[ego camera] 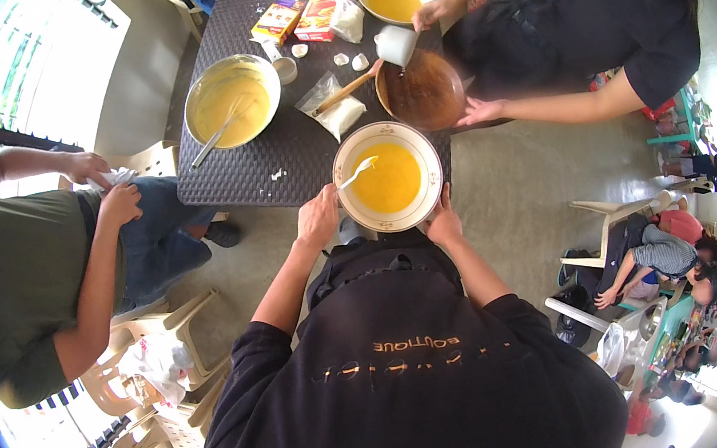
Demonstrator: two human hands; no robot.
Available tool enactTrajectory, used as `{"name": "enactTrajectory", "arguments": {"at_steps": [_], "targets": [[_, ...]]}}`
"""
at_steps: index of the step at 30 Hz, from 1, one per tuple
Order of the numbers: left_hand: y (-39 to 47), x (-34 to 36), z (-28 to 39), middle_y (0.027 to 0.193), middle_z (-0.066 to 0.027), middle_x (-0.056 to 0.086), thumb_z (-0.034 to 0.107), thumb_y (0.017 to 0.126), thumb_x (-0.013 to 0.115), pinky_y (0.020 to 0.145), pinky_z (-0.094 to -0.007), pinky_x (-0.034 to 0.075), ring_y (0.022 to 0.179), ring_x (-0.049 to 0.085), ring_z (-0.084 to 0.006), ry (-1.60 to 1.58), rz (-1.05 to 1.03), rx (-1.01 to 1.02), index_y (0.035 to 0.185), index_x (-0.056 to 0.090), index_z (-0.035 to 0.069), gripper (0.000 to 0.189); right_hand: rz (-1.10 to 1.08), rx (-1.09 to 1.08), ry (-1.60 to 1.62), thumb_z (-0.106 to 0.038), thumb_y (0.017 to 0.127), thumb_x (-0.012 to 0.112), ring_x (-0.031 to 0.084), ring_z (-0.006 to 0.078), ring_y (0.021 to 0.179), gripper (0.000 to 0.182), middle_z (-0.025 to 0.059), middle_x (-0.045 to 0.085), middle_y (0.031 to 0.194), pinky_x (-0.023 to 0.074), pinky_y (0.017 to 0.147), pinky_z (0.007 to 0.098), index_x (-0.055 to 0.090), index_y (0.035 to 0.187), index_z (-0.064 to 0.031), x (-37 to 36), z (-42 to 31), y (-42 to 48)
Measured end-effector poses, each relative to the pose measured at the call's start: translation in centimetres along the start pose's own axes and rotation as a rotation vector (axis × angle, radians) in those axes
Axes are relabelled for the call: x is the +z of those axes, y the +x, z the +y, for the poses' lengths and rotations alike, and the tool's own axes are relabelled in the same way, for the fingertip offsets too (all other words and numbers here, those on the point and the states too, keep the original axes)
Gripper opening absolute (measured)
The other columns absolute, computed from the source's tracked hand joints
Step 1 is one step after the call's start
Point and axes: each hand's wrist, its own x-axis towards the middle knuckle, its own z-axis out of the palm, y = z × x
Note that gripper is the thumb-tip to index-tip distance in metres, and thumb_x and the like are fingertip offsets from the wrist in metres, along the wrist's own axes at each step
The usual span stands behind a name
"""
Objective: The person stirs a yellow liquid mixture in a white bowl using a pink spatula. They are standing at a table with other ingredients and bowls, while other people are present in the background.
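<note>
My left hand (319, 217) grips the handle of a white plastic spoon (362, 170). The spoon's bowl end is over a yellow liquid (390, 183) in a patterned ceramic bowl (433, 194). My right hand (444, 219) holds that bowl by its near right side, with some fingers hidden beneath it. The bowl is at the table's near edge, in front of my apron. Just beyond it, a co-worker's hand (482, 109) touches a brown round bowl (426, 91). The co-worker's other hand (430, 14) holds a white cup (396, 46) tilted over the brown bowl.
On the dark woven-pattern table (246, 181) stands a steel bowl (275, 103) of pale batter with a whisk (222, 128). A bag of white powder (342, 115), eggshells (360, 61), boxes (316, 14) and another yellow-filled bowl (395, 4) lie beyond. A person (33, 250) is at the left.
</note>
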Motion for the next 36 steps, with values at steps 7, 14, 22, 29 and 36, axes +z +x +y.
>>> {"name": "enactTrajectory", "arguments": {"at_steps": [7,14,22,29,36], "targets": [[0.0,-0.1,0.0,0.079,-0.0188,0.064,0.02,0.099,0.044,0.063,-0.0506,0.048,0.074,0.063,-0.0387,0.049,-0.093,-0.01,0.104,0.046,0.007,0.014,0.052,-0.009,-0.029,-0.018,0.074,0.071,0.054,0.0349,0.12,0.094,0.019,-0.001,0.158,0.0544,0.086,0.0439,0.017,0.151,-0.0184,0.9,0.5,0.1],[-0.2,0.1,-0.4,0.078,-0.0179,0.064,0.02,0.098,0.045,0.06,-0.0504,0.048,0.071,0.063,-0.0382,0.06,-0.091,0.016,0.103,0.046,0.007,0.014,0.013,0.038,-0.022,-0.019,0.075,0.071,0.055,0.0353,0.119,0.094,0.0193,-0.003,0.158,0.0541,0.086,0.0424,0.017,0.151,-0.0189,0.9,0.4,0.3],[0.3,0.0,-0.3,0.079,-0.0169,0.064,0.019,0.097,0.046,0.06,-0.0499,0.048,0.071,0.063,-0.0376,0.091,-0.075,0.04,0.101,0.047,0.007,0.013,0.026,-0.015,-0.058,-0.018,0.076,0.069,0.053,0.0358,0.121,0.092,0.0206,-0.004,0.158,0.0536,0.087,0.0428,0.017,0.152,-0.019,0.8,0.2,0.3],[0.3,-0.3,-0.1,0.077,-0.0168,0.064,0.021,0.097,0.046,0.06,-0.0509,0.047,0.07,0.062,-0.0391,0.081,-0.068,0.022,0.1,0.047,0.008,0.013,0.068,-0.039,-0.069,-0.015,0.075,0.068,0.054,0.0362,0.119,0.094,0.0204,-0.004,0.158,0.0542,0.085,0.0436,0.014,0.152,-0.0201,1.6,0.9,0.6],[0.5,-0.6,-0.1,0.077,-0.0182,0.064,0.021,0.097,0.045,0.06,-0.0515,0.047,0.071,0.062,-0.0397,0.115,-0.152,-0.027,0.097,0.046,0.007,0.014,-0.021,0.033,-0.035,-0.015,0.075,0.067,0.058,0.0374,0.114,0.093,0.0203,-0.005,0.158,0.0545,0.084,0.0446,0.014,0.152,-0.0185,0.0,-0.4,0.1]]}}
